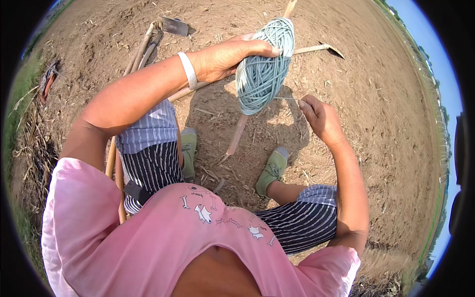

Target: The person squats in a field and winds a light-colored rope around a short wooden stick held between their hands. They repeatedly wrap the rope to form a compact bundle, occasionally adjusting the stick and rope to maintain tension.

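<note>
My left hand [222, 57] is closed round a large bundle of pale blue-green cord [264, 69], its thumb lying across the front. The cord is wound crosswise on a wooden stick [238, 134], which sticks out above and below the bundle and slants over the soil. From the bundle's lower right side a thin taut strand [286, 98] runs to my right hand [319, 118]. The fingers of that hand are curled and pinch the strand between thumb and forefinger. Its other fingertips are hidden.
Dry brown soil [376, 148] with straw bits surrounds my green shoes [273, 171]. A hoe [174, 26] with a long wooden handle lies at the upper left. Another tool's blade [336, 51] shows beyond the cord. Dry stalks and grass line the left edge.
</note>
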`<state>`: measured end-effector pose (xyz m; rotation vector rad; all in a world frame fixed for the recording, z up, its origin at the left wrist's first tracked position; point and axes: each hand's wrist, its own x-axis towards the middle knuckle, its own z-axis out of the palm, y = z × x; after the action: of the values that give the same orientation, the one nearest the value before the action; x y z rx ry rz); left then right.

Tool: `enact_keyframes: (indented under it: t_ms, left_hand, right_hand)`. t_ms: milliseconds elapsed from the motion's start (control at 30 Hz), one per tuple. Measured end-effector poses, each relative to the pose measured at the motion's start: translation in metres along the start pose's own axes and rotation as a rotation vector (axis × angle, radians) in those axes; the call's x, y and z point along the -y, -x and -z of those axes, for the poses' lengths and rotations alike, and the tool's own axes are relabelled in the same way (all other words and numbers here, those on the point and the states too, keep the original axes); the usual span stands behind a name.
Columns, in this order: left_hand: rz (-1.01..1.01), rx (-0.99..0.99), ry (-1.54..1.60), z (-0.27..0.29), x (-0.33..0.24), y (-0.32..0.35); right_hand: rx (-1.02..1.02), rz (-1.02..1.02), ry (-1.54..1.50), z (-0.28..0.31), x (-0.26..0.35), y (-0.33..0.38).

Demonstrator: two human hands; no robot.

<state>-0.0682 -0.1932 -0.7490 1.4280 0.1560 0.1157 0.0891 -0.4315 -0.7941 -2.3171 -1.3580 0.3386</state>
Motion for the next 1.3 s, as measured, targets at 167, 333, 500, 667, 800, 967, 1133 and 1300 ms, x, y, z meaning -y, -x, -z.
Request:
enact_keyframes:
  t_ms: [167, 333, 500, 667, 800, 967, 1133, 1300]
  left_hand:
    - [-0.029, 0.067, -0.904, 0.025, 0.034, -0.013]
    - [-0.18, 0.385, -1.548, 0.004, 0.05, 0.005]
    - [-0.48, 0.406, -1.24, -0.003, 0.045, 0.015]
    - [-0.574, 0.024, -0.864, 0.005, 0.005, 0.002]
    - [-0.526, -0.226, -0.474, 0.023, -0.017, -0.014]
    - [-0.4, -0.306, 0.131, 0.044, -0.028, -0.019]
    - [-0.316, -0.242, 0.314, 0.057, -0.025, -0.007]
    - [-0.258, -0.1, -0.365, 0.053, 0.001, 0.002]
  right_hand:
    - [-0.139, 0.174, 0.202, 0.023, 0.03, 0.023]
    - [-0.245, 0.135, 0.196, 0.04, 0.042, 0.025]
    - [-0.295, -0.041, -0.129, 0.033, -0.013, 0.02]
    - [-0.233, -0.05, -0.463, 0.014, -0.026, 0.013]
    - [-0.193, 0.034, -0.597, 0.021, 0.032, 0.015]
    - [0.118, 0.198, -0.552, 0.001, 0.079, 0.015]
    - [0.132, -0.007, -0.187, -0.019, 0.023, -0.001]
    - [-0.062, -0.091, 0.011, 0.008, -0.007, 0.009]
